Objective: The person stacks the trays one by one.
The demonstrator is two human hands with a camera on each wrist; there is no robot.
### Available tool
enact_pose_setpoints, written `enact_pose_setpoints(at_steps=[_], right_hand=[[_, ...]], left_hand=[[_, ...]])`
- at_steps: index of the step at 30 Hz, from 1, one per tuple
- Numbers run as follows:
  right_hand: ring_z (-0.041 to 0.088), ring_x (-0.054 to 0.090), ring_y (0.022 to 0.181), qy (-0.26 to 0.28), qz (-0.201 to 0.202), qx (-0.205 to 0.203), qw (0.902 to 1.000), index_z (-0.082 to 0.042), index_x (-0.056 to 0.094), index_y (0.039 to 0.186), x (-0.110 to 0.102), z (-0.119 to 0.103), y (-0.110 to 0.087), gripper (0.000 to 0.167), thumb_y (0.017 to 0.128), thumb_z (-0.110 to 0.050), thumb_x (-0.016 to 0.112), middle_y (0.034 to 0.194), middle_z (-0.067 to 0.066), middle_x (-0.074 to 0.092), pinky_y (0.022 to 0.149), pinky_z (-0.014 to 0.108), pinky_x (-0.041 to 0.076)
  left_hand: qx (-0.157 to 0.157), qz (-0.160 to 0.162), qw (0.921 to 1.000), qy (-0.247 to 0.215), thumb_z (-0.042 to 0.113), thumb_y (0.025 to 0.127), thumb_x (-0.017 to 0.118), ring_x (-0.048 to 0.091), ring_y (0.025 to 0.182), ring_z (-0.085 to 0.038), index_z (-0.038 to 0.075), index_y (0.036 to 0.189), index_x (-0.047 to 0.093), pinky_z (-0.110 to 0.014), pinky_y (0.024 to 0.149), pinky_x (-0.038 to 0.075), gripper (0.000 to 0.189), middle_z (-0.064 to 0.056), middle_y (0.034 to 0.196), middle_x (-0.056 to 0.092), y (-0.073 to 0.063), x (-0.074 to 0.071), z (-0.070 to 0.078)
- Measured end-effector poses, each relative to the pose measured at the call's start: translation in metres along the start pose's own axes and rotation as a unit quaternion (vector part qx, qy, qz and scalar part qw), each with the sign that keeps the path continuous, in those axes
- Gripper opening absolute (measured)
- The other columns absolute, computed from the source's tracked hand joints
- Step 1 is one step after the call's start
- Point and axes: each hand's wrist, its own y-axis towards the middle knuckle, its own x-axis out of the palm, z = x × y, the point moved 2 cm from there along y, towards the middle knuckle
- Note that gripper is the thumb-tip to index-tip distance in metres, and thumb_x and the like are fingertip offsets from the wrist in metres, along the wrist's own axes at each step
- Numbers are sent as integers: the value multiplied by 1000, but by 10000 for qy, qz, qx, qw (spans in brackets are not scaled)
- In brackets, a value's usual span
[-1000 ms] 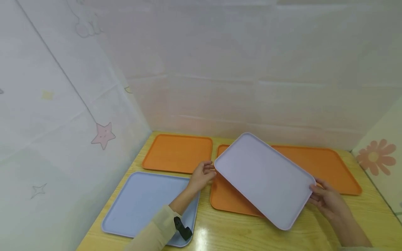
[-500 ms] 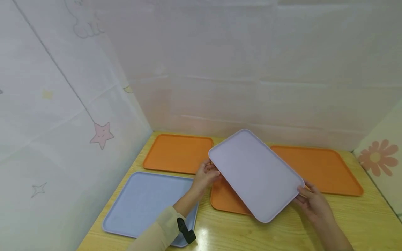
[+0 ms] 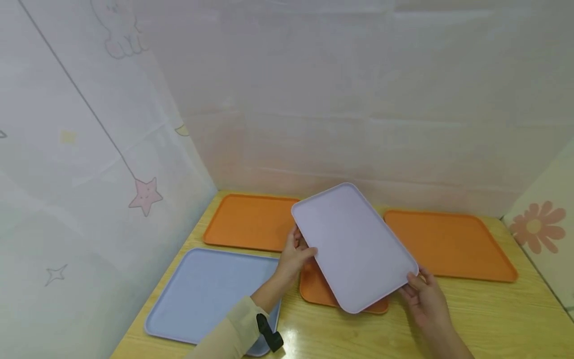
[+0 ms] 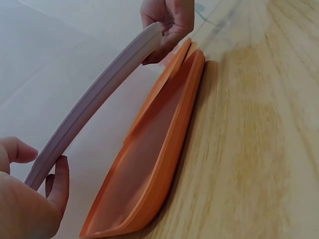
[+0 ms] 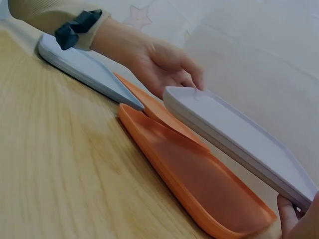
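Note:
A lilac rectangular tray [image 3: 354, 244] with rounded corners is held up and tilted in the head view. My left hand [image 3: 293, 259] pinches its left edge, thumb over the rim and fingers underneath. At the tray's lower right corner my right hand [image 3: 426, 299] grips it, thumb on top. Below lies an orange tray [image 3: 316, 286], mostly hidden by the lilac one. Both wrist views show a gap between the lilac tray [image 4: 94, 99] and the orange tray [image 5: 199, 184] on the table.
A blue tray [image 3: 211, 294] lies at the front left, partly under my left sleeve. Behind it is another orange tray [image 3: 251, 222], and a third orange tray [image 3: 448, 244] lies at the right. Wall sheets [image 3: 341, 99] close off the back and sides of the wooden table [image 3: 493, 319].
Both hands have carried the lilac tray leftward and turned it a little more upright in view. The right orange tray is now fully uncovered; the middle one's near edge shows more on the right.

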Motion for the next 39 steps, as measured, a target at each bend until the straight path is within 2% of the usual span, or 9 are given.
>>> enact_pose_setpoints(at_steps=[5, 10, 15, 21, 26, 28, 30, 34, 39], right_hand=[[11, 71, 95, -321, 509, 29, 9982, -21, 35, 129, 8, 8, -9, 33, 105, -3, 49, 102, -6, 69, 83, 27, 59], [8, 67, 99, -962, 728, 310, 9922, -22, 35, 130, 16, 19, -10, 36, 104, -2, 50, 107, -8, 64, 88, 29, 58], [17, 63, 106, -2054, 425, 572, 9761, -7, 37, 141, 24, 27, 3, 43, 101, -10, 54, 120, 3, 60, 89, 34, 56], [26, 58, 121, -3543, -320, 639, 9324, -6, 39, 153, 35, 25, 22, 56, 104, -26, 56, 146, 19, 50, 93, 33, 52], [22, 63, 110, -4027, -772, 534, 9105, -6, 39, 154, 46, 19, 46, 58, 103, -25, 58, 133, 16, 59, 90, 35, 54], [21, 63, 104, -4140, -821, 535, 9050, -5, 38, 155, 49, 16, 55, 60, 102, -22, 59, 125, 14, 62, 88, 35, 54], [22, 66, 100, -4138, -846, 599, 9044, -6, 37, 155, 49, 15, 62, 62, 100, -20, 61, 120, 13, 64, 85, 36, 56], [23, 68, 98, -4160, -866, 770, 9019, -8, 36, 156, 45, 15, 73, 65, 97, -17, 63, 120, 14, 66, 81, 37, 57], [21, 67, 92, -4368, -868, 703, 8926, -5, 34, 156, 41, 15, 80, 65, 97, -14, 61, 118, 15, 64, 75, 35, 58]], left_hand=[[-145, 7, 9998, 114, -5, 84, 69, 58, 97, -18, 18, 162, 17, -29, 72, 54, 97, -14, 149, 31, 4, -5, 1], [-125, 16, 9995, 297, -8, 84, 67, 62, 84, -15, 14, 162, 20, -30, 67, 57, 94, -16, 147, 36, 6, -22, 7], [-232, -133, 9994, 240, -11, 85, 65, 65, 76, -16, 12, 161, 22, -32, 67, 59, 91, -16, 150, 38, 8, -51, 20], [-533, -736, 9957, 202, -13, 88, 63, 68, 87, -19, 14, 160, 26, -34, 71, 60, 85, -14, 152, 38, 10, -75, 34], [-735, -1098, 9896, 564, -6, 92, 65, 68, 88, -18, 13, 160, 25, -32, 75, 60, 80, -16, 153, 40, 11, -83, 41], [-754, -1198, 9877, 656, -4, 93, 66, 68, 90, -18, 12, 160, 25, -32, 75, 60, 80, -18, 154, 39, 12, -85, 42], [-783, -1255, 9864, 713, -3, 93, 66, 67, 92, -18, 11, 160, 26, -32, 75, 60, 80, -18, 154, 39, 14, -85, 41], [-894, -1301, 9836, 875, -2, 92, 66, 65, 94, -18, 12, 160, 27, -33, 75, 59, 79, -18, 155, 39, 17, -83, 39], [-921, -1291, 9784, 1328, -1, 90, 67, 63, 92, -18, 13, 161, 27, -36, 77, 58, 82, -18, 154, 39, 23, -77, 35]])
